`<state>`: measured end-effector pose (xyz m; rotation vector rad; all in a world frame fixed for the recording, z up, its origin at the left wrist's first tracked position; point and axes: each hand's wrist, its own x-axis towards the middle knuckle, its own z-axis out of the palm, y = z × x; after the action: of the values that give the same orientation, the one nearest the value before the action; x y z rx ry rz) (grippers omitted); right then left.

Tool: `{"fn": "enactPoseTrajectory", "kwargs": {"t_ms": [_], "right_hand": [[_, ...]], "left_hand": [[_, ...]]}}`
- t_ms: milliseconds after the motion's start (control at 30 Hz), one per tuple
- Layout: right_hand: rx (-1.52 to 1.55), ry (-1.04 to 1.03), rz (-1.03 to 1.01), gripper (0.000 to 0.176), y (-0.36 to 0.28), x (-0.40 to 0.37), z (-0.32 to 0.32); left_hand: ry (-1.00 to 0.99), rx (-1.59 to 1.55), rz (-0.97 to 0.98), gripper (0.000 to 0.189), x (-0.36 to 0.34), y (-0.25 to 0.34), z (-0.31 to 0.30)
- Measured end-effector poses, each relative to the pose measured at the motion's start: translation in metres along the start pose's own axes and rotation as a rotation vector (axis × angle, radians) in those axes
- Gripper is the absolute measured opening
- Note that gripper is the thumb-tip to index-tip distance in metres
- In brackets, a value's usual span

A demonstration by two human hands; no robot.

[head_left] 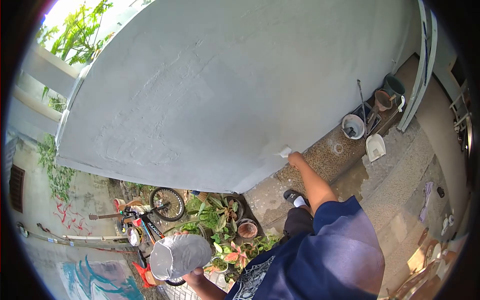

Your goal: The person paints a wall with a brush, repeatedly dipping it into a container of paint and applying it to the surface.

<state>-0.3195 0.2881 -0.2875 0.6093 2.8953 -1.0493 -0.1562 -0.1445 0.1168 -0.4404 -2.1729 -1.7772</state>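
Note:
My right hand (296, 159) reaches out with its fingers closed round a small pale flat-ended tool (285, 151). It looks like a scraper, but a brush is possible. The tool's end is at the lower part of a grey wall (210, 95), by a lighter smear. My left hand (196, 277) grips a round container (181, 256) low at the left, with fingers showing at its near and far sides. Grey material coats what I see of the container. Rough raised streaks mark the wall's left part.
Potted plants (220, 215), a clay pot (247, 229) and a bicycle (167, 204) stand below the wall's left end. Along its foot at right are a white bucket (353, 126), a dark bucket (394, 86) and a white dustpan (375, 148). My foot (291, 197) is on the step.

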Motion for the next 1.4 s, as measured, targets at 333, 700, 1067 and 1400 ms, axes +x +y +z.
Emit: {"fn": "enactPoseTrajectory", "kwargs": {"t_ms": [333, 700, 1067, 1400], "right_hand": [[1.061, 0.201, -0.232, 0.037, -0.252, -0.043, -0.341], [0.631, 0.334, -0.191, 0.041, -0.178, 0.008, -0.152], [0.398, 0.082, 0.276, 0.051, -0.130, 0.006, -0.096], [0.797, 0.265, -0.374, 0.037, -0.325, -0.065, -0.215]], "left_hand": [[-0.011, -0.171, -0.028, 0.125, 0.019, 0.012, 0.030], [0.015, -0.113, 0.070, 0.126, 0.036, -0.006, 0.026], [0.019, -0.196, 0.014, 0.121, 0.032, 0.014, 0.043], [0.014, -0.232, 0.075, 0.125, 0.047, 0.027, 0.072]]}}
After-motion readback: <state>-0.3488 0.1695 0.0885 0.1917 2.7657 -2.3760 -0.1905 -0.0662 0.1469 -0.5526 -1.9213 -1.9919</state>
